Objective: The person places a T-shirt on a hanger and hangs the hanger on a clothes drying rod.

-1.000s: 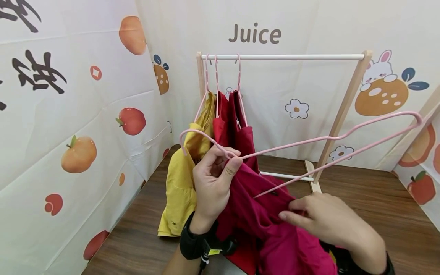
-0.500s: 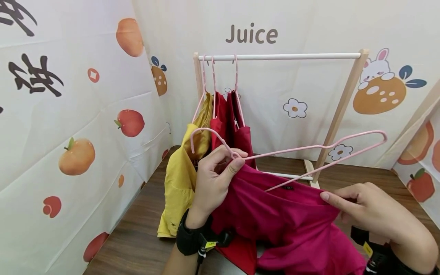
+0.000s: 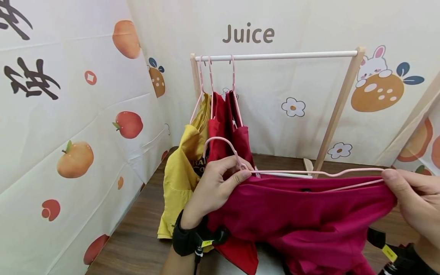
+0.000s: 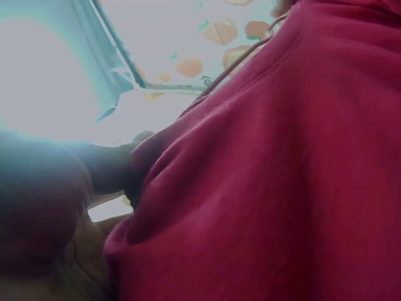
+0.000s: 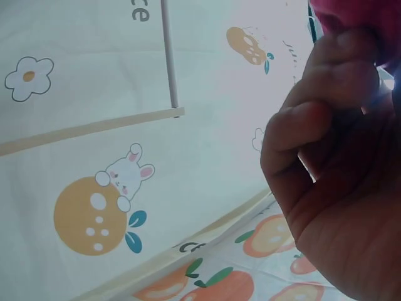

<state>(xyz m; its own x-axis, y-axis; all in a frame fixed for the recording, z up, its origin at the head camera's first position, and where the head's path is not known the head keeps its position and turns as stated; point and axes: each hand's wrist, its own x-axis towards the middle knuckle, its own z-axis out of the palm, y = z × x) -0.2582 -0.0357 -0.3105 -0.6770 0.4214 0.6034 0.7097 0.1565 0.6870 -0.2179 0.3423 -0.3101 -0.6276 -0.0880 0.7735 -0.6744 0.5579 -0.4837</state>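
Observation:
A magenta garment (image 3: 309, 217) with a small dark label inside its opening is stretched between my hands. My left hand (image 3: 218, 185) pinches the neck of a pink hanger (image 3: 333, 175), just below its hook, together with the garment's edge. At the far right of the cloth, thumb and fingers of my right hand (image 3: 416, 194) pinch the garment's corner at the hanger's end. Most of the hanger's lower bar is hidden inside the garment. In the left wrist view the magenta cloth fills the right side; in the right wrist view my fingers are curled at its edge.
A rack with a white rail (image 3: 295, 55) stands behind on the wooden table (image 3: 137, 233). At its left end hang a yellow garment (image 3: 177, 183), a red garment (image 3: 214, 141) and a dark red garment (image 3: 241, 143) on pink hangers. Printed cloth walls enclose the back and left.
My right hand has moved right, drawing the garment's edge out over the hanger's end. The hanger's right arm has come down and now lies nearly level along the opening. My left hand keeps its grip.

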